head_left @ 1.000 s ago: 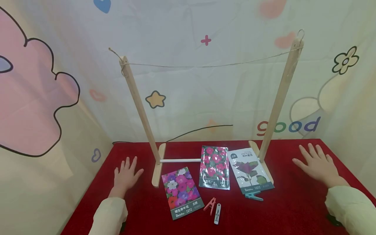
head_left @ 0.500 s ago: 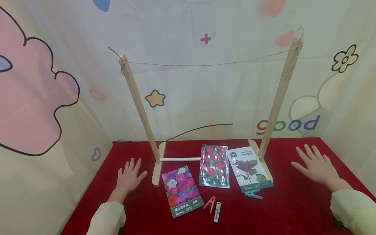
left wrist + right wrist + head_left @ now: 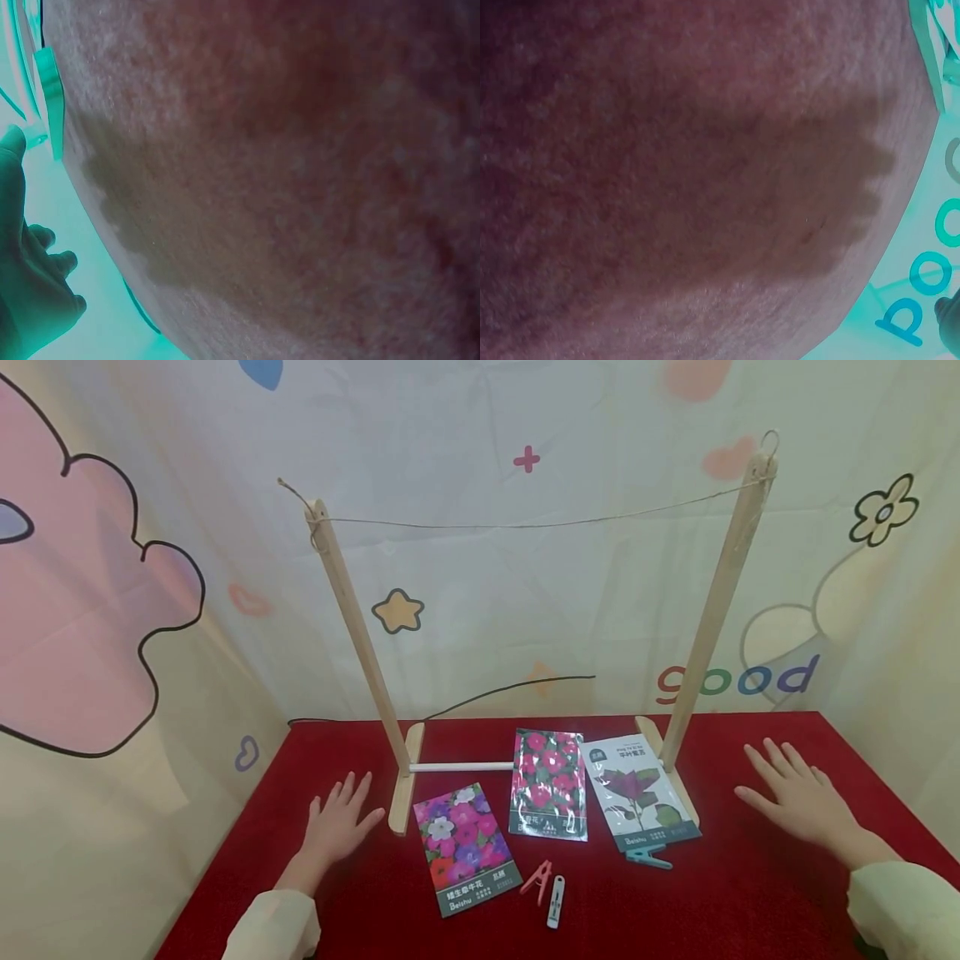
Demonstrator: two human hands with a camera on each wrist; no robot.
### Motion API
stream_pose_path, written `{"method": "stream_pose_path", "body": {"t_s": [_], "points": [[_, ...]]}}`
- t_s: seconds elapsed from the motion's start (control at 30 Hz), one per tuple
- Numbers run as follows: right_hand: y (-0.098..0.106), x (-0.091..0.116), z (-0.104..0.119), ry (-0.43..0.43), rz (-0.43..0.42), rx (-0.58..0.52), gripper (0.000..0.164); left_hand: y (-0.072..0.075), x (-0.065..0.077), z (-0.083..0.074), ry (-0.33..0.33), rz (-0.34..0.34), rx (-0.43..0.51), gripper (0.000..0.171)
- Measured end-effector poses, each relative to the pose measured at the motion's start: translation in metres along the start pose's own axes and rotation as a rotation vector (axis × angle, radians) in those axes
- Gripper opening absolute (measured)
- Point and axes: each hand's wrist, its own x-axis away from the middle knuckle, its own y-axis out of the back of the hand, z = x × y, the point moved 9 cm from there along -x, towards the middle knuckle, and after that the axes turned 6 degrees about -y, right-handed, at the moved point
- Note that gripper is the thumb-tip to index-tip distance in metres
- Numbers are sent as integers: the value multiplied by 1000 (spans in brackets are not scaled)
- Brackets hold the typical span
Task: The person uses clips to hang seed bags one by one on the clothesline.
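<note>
In the head view my left hand (image 3: 335, 828) is over the red cloth, left of the wooden stand, fingers spread and holding nothing. A seed packet with mixed pink and purple flowers (image 3: 463, 847) lies to its right. My right hand (image 3: 806, 802) is at the far right, fingers spread, also holding nothing. Nearest it is a white seed packet with a purple-leaved plant (image 3: 637, 793). Between these lies a packet of pink flowers (image 3: 548, 785). A pink clothespin (image 3: 537, 882), a white clothespin (image 3: 556, 902) and a blue clothespin (image 3: 648, 857) lie in front. Both wrist views show mostly cloth with hand shadows.
Behind the packets stands the frame, with a left wooden post (image 3: 352, 627) and a right wooden post (image 3: 720, 602). Twine (image 3: 510, 527) runs between their tops, and a white rod (image 3: 461, 767) joins the feet. A printed curtain (image 3: 495, 610) hangs behind.
My left hand has drifted right and slightly down, toward the stand. The right hand has shifted a little left and down. Packets and clothespins stay where they were.
</note>
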Motion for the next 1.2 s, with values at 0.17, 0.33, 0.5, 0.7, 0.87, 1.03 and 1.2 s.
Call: {"method": "stream_pose_path", "body": {"t_s": [0.17,0.33,0.5,0.7,0.87,1.03,1.2], "points": [[0,4,11,41,-26,-12,80,1,3,-9,-22,-9,-17,70],[-3,6,22,65,-30,-12,80,0,5,-16,-45,-23,-23,70],[-4,8,30,88,-36,-20,80,-3,6,-20,-59,-23,-19,70],[-6,10,38,100,-26,-35,83,-4,6,-29,-86,-34,9,70],[-8,12,44,108,-18,-50,82,-2,5,-38,-116,-50,32,70],[-11,13,49,111,-16,-41,82,-3,4,-45,-127,-43,65,71],[-12,14,54,117,-21,-44,84,-4,4,-50,-131,-30,106,71]]}}
